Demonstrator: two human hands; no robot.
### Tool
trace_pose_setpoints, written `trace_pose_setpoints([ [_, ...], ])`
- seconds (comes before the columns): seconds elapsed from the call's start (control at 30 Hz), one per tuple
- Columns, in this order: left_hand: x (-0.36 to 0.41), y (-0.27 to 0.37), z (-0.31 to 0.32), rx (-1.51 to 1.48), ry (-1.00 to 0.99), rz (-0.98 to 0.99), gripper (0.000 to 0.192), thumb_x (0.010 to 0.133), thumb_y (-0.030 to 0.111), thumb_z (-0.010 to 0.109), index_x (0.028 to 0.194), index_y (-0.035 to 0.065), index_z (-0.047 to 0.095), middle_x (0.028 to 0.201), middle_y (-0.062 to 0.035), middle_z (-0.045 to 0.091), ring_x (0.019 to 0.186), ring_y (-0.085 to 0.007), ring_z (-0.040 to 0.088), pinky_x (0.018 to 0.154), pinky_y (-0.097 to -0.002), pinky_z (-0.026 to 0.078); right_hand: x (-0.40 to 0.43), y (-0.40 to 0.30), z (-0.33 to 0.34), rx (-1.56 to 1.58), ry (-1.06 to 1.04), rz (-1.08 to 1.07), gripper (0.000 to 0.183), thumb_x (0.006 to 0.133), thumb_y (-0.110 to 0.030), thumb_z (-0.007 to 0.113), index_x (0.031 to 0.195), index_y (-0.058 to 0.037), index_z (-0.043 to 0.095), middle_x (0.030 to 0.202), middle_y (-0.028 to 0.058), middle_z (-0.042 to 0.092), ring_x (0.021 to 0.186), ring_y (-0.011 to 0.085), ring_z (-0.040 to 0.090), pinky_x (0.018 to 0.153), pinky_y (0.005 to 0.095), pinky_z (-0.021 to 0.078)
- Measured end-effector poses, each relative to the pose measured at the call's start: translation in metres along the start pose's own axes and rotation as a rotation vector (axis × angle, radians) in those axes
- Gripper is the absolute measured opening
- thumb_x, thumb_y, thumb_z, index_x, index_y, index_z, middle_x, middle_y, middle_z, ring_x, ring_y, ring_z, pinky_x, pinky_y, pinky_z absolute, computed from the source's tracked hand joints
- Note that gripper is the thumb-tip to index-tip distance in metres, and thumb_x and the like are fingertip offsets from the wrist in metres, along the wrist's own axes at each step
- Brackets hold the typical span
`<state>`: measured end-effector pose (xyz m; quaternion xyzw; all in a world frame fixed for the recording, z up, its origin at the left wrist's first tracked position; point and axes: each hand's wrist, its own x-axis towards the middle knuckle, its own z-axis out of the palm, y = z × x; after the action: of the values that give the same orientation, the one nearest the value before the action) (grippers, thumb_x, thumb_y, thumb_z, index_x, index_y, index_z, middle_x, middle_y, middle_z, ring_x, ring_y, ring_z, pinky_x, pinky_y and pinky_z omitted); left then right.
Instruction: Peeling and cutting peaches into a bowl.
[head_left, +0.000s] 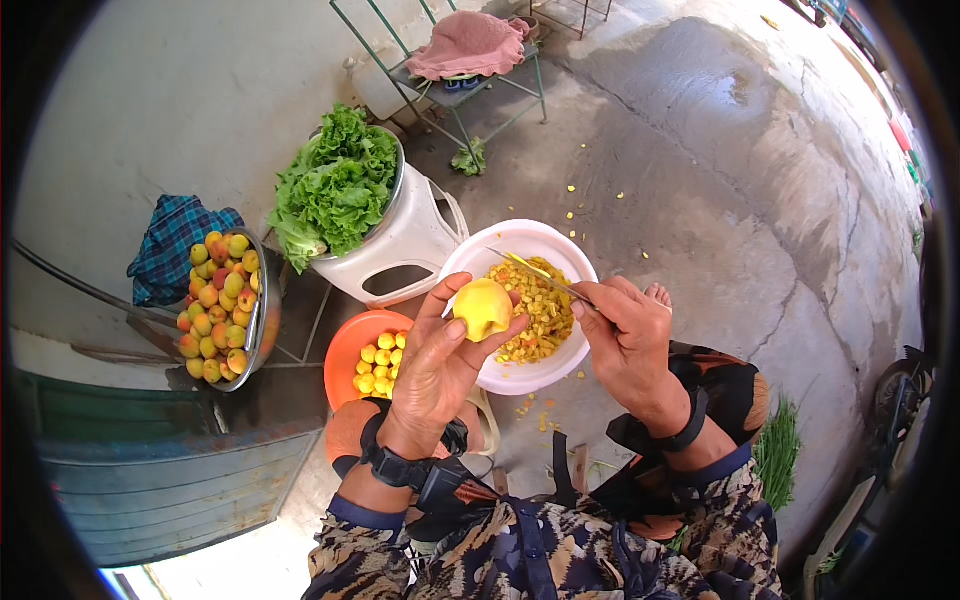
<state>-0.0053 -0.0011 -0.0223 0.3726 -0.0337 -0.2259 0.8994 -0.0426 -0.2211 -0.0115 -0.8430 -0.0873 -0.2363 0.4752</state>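
My left hand (442, 360) holds up a peeled yellow fruit (482, 306), probably an apricot or peach, between thumb and fingers; a notch shows on its lower side. In my right hand (626, 341) is a thin knife (536, 274), its blade pointing up and left, with a yellow sliver of peel on it. Below both hands stands a white plastic basin (577, 259) with many yellow-orange peelings (536, 322) inside. An orange basin (341, 352), partly hidden by my left hand and knee, holds peeled yellow fruits (379, 360).
Unpeeled red-yellow fruits (217, 300) fill a metal basin (266, 330) at the left. Leafy lettuce (341, 180) lies in a bowl on a white plastic stool (405, 247). Behind stands a metal chair (502, 86) with a pink cloth (472, 45). Green stalks (778, 450) lie at the right.
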Motion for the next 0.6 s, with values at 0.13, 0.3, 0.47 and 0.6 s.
trace_pose_setpoints([
  [0.13,0.003,-0.004,0.007,-0.091,0.019,-0.025,0.059,0.1,0.02,0.064,0.149,0.0013,0.037,0.138,-0.018,0.056,0.126,-0.0299,0.061,0.109,-0.0476,0.053,-0.002,0.002,0.008,-0.026,0.103,-0.157,0.023,0.082,0.006,0.069,0.105,0.0045,0.071,0.083,0.0148,0.065,0.066,0.0274,0.064,0.059,0.0364,0.0515],
  [0.3,-0.001,-0.01,-0.008,-0.086,-0.024,-0.027,0.065,0.093,0.019,0.075,0.146,0.0021,0.04,0.139,-0.0158,0.057,0.123,-0.0255,0.063,0.105,-0.0375,0.057,-0.002,-0.002,0.011,-0.284,0.094,-0.495,0.045,0.069,-0.001,0.071,0.113,0.0087,0.07,0.083,0.0099,0.062,0.065,0.0214,0.06,0.053,0.0326,0.0483],
  [0.47,-0.002,-0.016,-0.006,-0.101,0.042,-0.089,0.068,0.086,0.015,0.082,0.142,0.006,0.044,0.137,-0.0142,0.058,0.126,-0.0268,0.061,0.105,-0.0375,0.057,-0.006,0.004,0.013,-0.37,0.08,-0.569,0.055,0.066,-0.007,0.068,0.119,0.0098,0.068,0.083,0.0086,0.059,0.066,0.0199,0.057,0.052,0.031,0.0459],
  [0.6,-0.002,-0.021,-0.003,-0.122,0.038,-0.098,0.07,0.085,0.014,0.083,0.142,0.0077,0.043,0.136,-0.0137,0.058,0.127,-0.0277,0.06,0.105,-0.0393,0.057,-0.007,0.004,0.012,-0.418,0.054,-0.586,0.057,0.068,-0.01,0.066,0.122,0.0098,0.067,0.086,0.0086,0.059,0.068,0.0205,0.057,0.054,0.0317,0.0461],
])
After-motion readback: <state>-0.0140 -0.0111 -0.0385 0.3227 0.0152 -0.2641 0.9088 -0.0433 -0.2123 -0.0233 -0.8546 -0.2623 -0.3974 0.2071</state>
